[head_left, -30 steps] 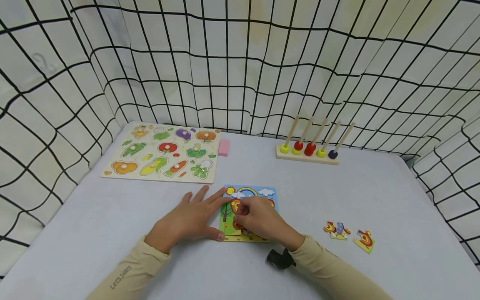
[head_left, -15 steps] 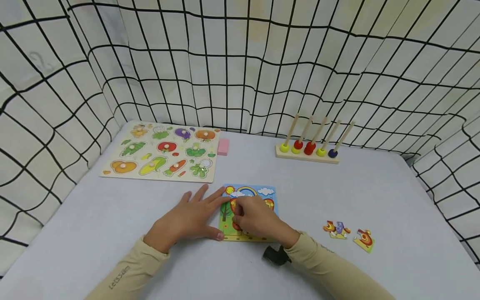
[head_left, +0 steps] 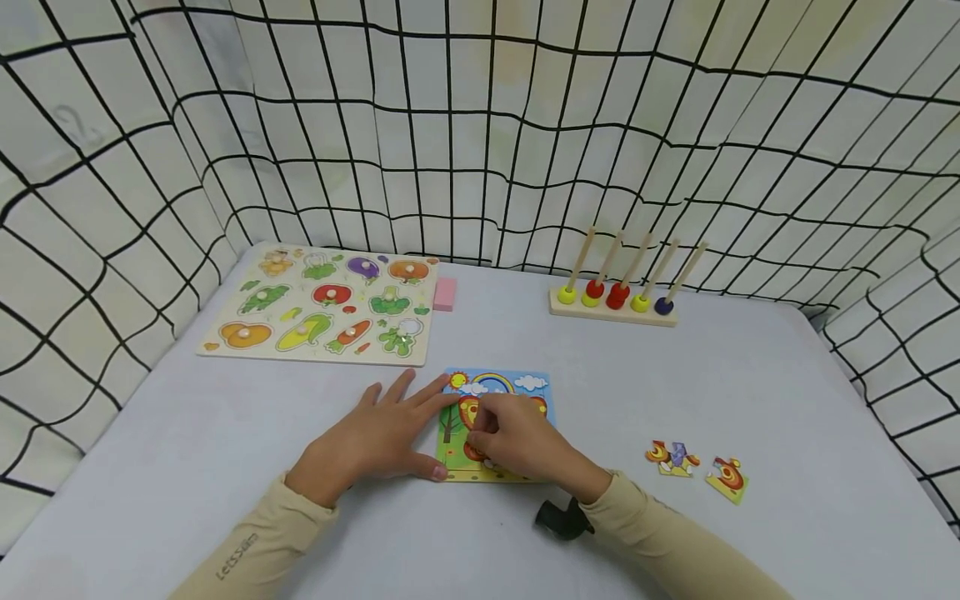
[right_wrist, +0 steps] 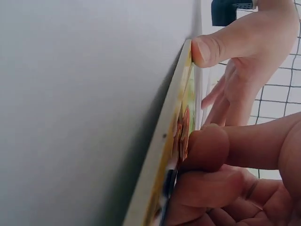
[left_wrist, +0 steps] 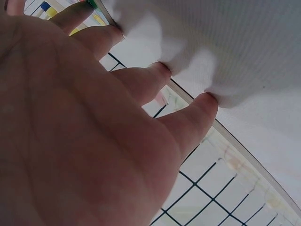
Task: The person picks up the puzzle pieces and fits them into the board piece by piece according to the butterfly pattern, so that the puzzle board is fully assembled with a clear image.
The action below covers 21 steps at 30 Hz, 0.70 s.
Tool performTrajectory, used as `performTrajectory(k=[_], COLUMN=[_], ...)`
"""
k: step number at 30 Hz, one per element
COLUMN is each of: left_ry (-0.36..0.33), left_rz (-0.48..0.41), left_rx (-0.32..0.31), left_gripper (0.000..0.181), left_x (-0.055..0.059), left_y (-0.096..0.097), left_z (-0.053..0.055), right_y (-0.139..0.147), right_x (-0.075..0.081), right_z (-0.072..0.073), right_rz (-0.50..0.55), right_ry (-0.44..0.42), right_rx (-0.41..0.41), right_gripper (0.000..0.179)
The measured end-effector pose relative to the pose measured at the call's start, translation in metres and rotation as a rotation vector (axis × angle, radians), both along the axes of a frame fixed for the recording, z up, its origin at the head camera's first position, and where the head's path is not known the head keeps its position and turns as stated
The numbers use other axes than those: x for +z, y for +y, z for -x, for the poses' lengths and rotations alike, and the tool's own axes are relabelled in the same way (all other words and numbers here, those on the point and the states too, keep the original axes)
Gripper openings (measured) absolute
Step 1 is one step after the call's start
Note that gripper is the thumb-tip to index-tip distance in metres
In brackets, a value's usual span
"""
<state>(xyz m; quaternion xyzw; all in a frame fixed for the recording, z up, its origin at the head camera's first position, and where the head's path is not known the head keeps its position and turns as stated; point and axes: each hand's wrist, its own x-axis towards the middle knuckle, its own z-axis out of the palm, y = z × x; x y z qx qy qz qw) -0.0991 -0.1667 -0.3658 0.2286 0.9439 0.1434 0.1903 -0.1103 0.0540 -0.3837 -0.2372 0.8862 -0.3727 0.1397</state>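
Note:
A small picture puzzle board, with a sun, rainbow and clouds along its top, lies on the white table. My left hand is spread flat at its left side. That hand's thumb touches the board's edge in the right wrist view. Over the board's middle, my right hand has its fingers curled, thumb against index finger. Its fingertips pinch at a puzzle piece on the board, mostly hidden by the hand. Two loose puzzle pieces lie to the right, one with purple and one orange-red.
A vegetable knob puzzle lies at the back left, a pink block beside it. At the back right stands a wooden peg stand with coloured beads. Black netting encloses the table. A black device sits under the right wrist.
The piece at the board's lower left, slightly raised a second ago, now lies level with the picture. My right hand shifted only slightly; my left hand stayed in place.

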Motion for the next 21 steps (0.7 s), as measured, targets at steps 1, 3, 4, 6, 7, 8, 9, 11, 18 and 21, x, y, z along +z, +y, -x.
performTrajectory(k=[1, 3, 4, 6, 7, 8, 9, 11, 18, 21], left_ry=[0.001, 0.003, 0.004, 0.006, 0.005, 0.007, 0.007, 0.006, -0.009, -0.011], left_rz=[0.000, -0.001, -0.001, -0.002, -0.003, -0.002, -0.002, -0.002, -0.009, -0.009], left_rx=[-0.001, -0.003, -0.004, -0.003, -0.002, -0.001, 0.000, 0.004, 0.007, 0.006], left_gripper=[0.096, 0.096, 0.096, 0.096, 0.096, 0.096, 0.096, 0.095, 0.096, 0.096], left_x=[0.000, 0.000, 0.000, 0.000, 0.000, 0.000, 0.000, 0.000, -0.001, -0.002], left_y=[0.000, 0.000, -0.001, -0.001, -0.001, -0.001, -0.001, -0.001, 0.001, 0.001], left_z=[0.000, 0.000, 0.000, 0.000, -0.001, -0.001, -0.001, -0.001, 0.000, 0.000], right_y=[0.002, 0.005, 0.007, 0.011, 0.014, 0.016, 0.019, 0.026, 0.056, 0.069], right_x=[0.000, 0.000, 0.000, -0.001, -0.001, -0.001, -0.001, -0.001, 0.002, 0.004], right_z=[-0.001, -0.002, -0.002, -0.003, -0.003, -0.004, -0.004, -0.005, -0.009, -0.011], right_rz=[0.012, 0.042, 0.055, 0.089, 0.104, 0.122, 0.136, 0.162, 0.148, 0.142], right_ry=[-0.006, -0.025, -0.028, -0.029, -0.027, -0.028, -0.027, -0.035, -0.038, -0.033], right_rx=[-0.006, -0.024, -0.033, -0.050, -0.057, -0.064, -0.071, -0.088, -0.172, -0.207], right_gripper=[0.019, 0.019, 0.019, 0.019, 0.017, 0.016, 0.014, 0.010, 0.009, 0.008])
